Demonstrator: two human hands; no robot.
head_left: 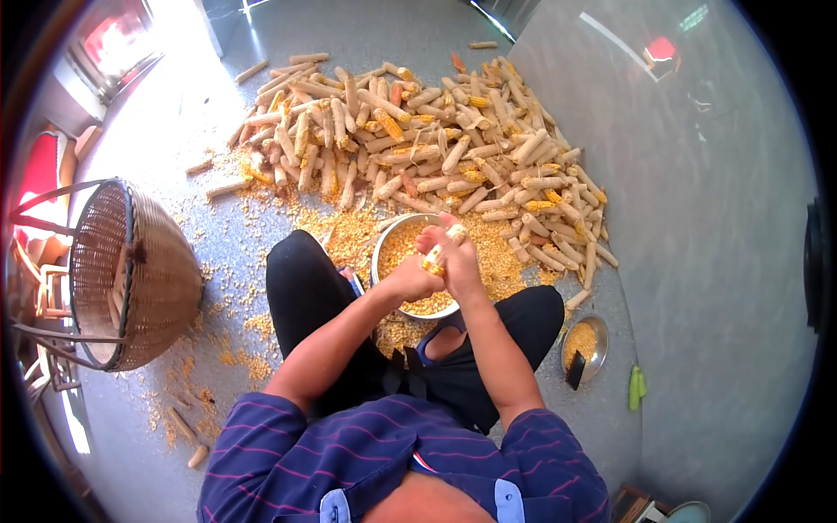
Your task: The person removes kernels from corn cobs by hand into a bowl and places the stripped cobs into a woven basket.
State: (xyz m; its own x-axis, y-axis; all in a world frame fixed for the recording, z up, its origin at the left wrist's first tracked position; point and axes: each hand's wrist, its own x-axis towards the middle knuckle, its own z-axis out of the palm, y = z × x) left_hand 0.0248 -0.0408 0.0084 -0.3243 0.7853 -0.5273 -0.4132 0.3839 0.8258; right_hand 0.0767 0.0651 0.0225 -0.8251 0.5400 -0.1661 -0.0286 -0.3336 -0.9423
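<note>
Hands, two of them, meet over the large metal bowl (pixel 376 270). Left hand (pixel 413 281) has its grip closed round the lower part of a yellow-kernelled corn cob (pixel 434 261); right hand (pixel 462 254) has its fingers curled round the upper part, where a pale end (pixel 457 233) shows. Fingers cover much of the hold, so I can't tell whether this is one cob or two pressed together.

Under the hands, the one large bowl holds yellow kernels (pixel 425 303), partly hidden by hands and forearms. It sits on the floor (pixel 602 431) between two black-trousered knees; loose kernels (pixel 349 235) spread round it, too many to count. Beyond it, toward the floor's far edge, lies one heap of cobs (pixel 410 131), again past counting, mostly pale and stripped, some still yellow, a few reddish.

Beside the right knee stands one small metal bowl (pixel 600 350) with kernels and one black object (pixel 575 370) leaning at its rim; what that is, I can't make out. Near the wall at the floor's right edge is one green item (pixel 636 387), also unclear. Toward the left edge, one wicker basket (pixel 161 270) lies tipped, a few cobs dimly visible inside. Two loose cobs (pixel 181 424) lie nearer the near-left corner. Items (pixel 645 510) at the near-right corner are cut off.
</note>
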